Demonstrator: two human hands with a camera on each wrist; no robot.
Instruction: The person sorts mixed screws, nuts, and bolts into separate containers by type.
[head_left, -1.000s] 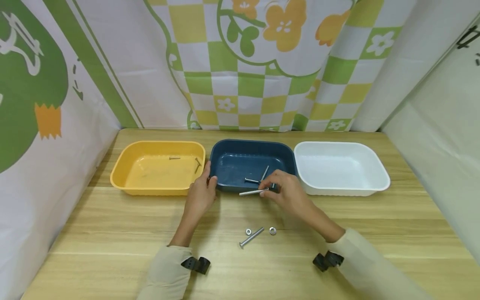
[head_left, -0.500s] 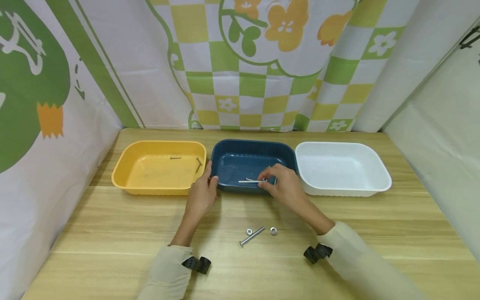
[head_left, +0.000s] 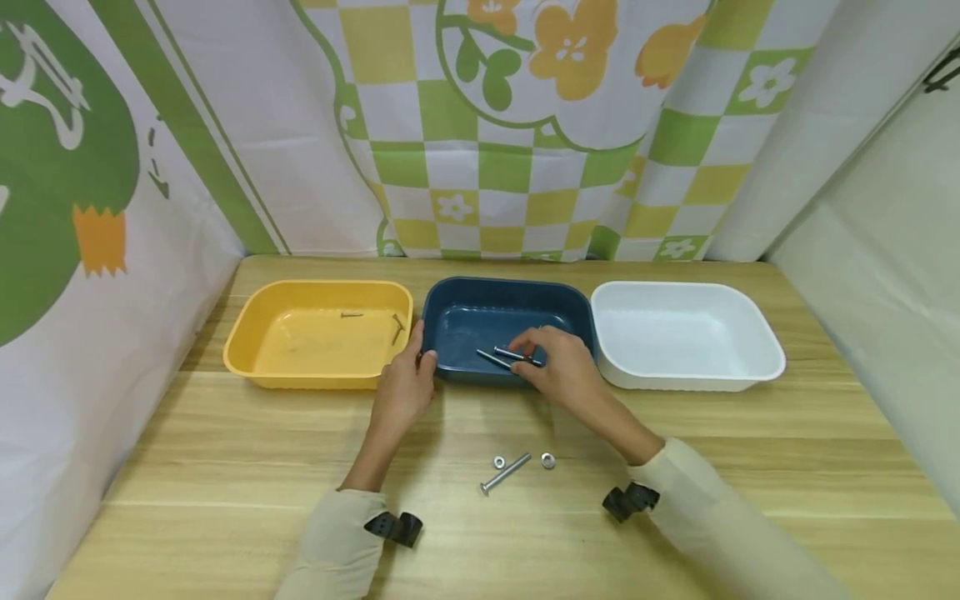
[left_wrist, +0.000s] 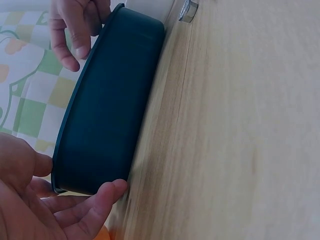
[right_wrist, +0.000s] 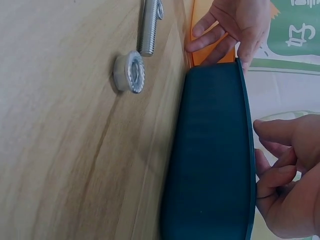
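My left hand (head_left: 405, 385) rests against the left front corner of the dark blue tray (head_left: 506, 292), fingers fairly straight. In the left wrist view, its fingertips touch the tray's end wall. Over the tray's right front part hovers my right hand (head_left: 566, 367), thumb and forefinger apart. A bolt (head_left: 493, 359) lies just beneath those fingers, crossing close to a second bolt (head_left: 508, 353) in the tray. The right wrist view has the right hand (right_wrist: 287, 170) at the rim with nothing visible in it; the tray wall hides part of the fingertips.
Left of the blue tray stands a yellow tray (head_left: 300, 382) with a few small screws (head_left: 398, 323). A white tray (head_left: 686, 379) adjoins on the right. In front, on the wooden table, lie a bolt (head_left: 506, 475), a small nut (head_left: 499, 462) and a flange nut (head_left: 548, 461).
The right hand has lowered the bolt it pinched into the blue tray and let it go; the bolts there lie differently. The left hand has stayed at the corner.
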